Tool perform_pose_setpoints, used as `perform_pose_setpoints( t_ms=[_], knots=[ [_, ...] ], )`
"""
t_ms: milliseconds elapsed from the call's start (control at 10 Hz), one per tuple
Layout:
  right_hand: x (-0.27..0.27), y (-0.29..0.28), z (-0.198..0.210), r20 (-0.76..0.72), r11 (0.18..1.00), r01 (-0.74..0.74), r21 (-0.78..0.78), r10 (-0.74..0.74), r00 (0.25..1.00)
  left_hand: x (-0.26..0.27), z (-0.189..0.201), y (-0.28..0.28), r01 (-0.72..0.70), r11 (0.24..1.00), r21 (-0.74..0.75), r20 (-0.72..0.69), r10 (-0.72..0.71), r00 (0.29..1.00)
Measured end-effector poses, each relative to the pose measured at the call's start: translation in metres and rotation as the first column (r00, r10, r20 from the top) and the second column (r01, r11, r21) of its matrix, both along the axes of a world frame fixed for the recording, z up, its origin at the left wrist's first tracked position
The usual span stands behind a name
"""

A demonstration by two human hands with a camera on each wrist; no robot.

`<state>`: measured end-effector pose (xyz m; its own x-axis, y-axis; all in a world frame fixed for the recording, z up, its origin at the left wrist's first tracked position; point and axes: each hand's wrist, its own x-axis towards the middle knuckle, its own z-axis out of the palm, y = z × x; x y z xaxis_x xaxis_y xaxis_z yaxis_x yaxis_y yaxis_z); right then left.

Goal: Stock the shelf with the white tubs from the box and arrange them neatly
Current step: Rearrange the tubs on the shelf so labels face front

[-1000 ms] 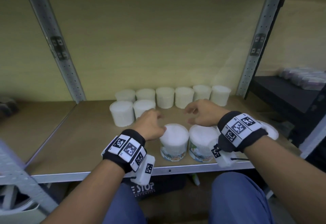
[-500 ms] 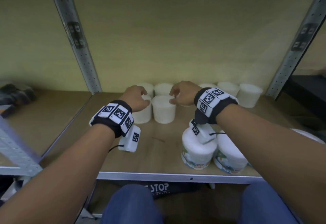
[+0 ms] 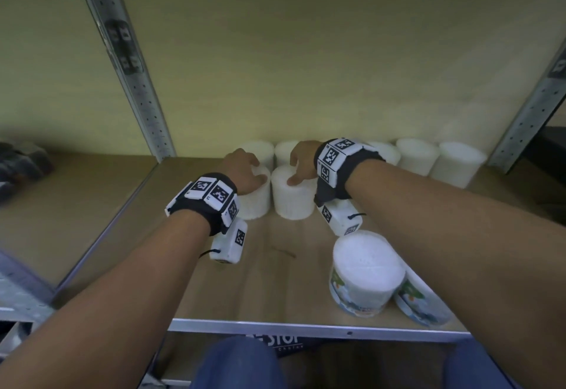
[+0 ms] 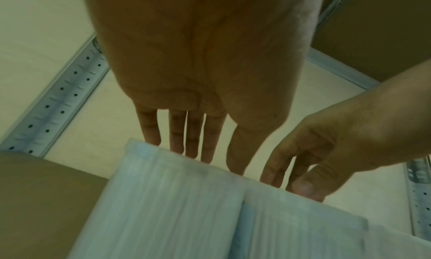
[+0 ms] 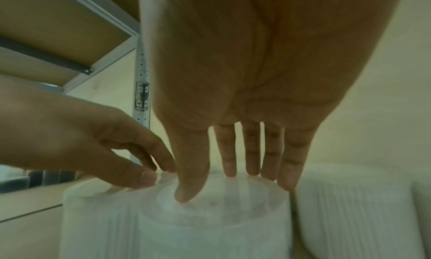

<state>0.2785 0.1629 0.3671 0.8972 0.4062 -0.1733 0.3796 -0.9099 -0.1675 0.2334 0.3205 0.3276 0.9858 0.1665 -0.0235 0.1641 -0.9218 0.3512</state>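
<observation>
Left hand: rests on top of the left front tub; fingers extended and slightly spread, tips reaching over its far rim; nothing enclosed.
Right hand: rests on top of the right front tub; thumb tip pressed on the lid, fingers straight, reaching toward the far rim; nothing enclosed.
Front tubs: two plain white ribbed tubs, upright, side by side, walls close or touching; which one cannot be told from the blurred wrist views.
Back row: white tubs upright in a line just behind the front tubs, against the rear wall of the shelf, extending to the right of the front tubs.
Labelled tubs: two white tubs with printed labels, in front of and to the right of the front tubs, near the shelf's front edge, standing close together.
Upright post: perforated metal, behind and to the left of the front tubs.
Dark items: far left of the front tubs, on the neighbouring shelf bay; blurred.
</observation>
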Motion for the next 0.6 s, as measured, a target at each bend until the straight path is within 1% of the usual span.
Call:
perform_pose_setpoints(
  t_ms=[100, 200, 300, 400, 500, 600],
  knots=[
    [0.0023, 0.0001, -0.0055, 0.023, 1.0, 0.0, -0.001, 0.0, 1.0, 0.0003, -0.002, 0.0023, 0.008, 1.0, 0.006, 0.008, -0.008, 1.0],
    [0.0039, -0.0001, -0.0089, 0.044, 0.999, -0.019, 0.028, 0.018, 0.999, -0.0014, -0.0042, 0.002, 0.019, 1.0, 0.023, 0.029, -0.02, 0.999],
    [-0.0006, 0.0013, -0.0079, 0.059, 0.998, -0.04, -0.04, 0.042, 0.997, -0.0035, -0.0064, 0.0019, 0.023, 0.999, 0.029, 0.052, -0.024, 0.998],
    [-0.0057, 0.0004, -0.0053, 0.055, 0.998, -0.057, -0.018, 0.058, 0.997, -0.0046, -0.0074, 0.0013, 0.03, 0.999, 0.028, 0.061, -0.032, 0.998],
    [-0.003, 0.0025, -0.006, 0.052, 0.991, -0.088, -0.104, 0.094, 0.994, -0.0054, -0.0073, 0.0013, 0.028, 0.999, 0.046, 0.057, -0.031, 0.998],
    [-0.003, 0.0067, -0.0025, 0.013, 0.986, -0.115, -0.119, 0.117, 0.993, -0.0047, -0.0094, 0.0023, 0.035, 0.998, 0.047, 0.065, -0.038, 0.997]
  ],
)
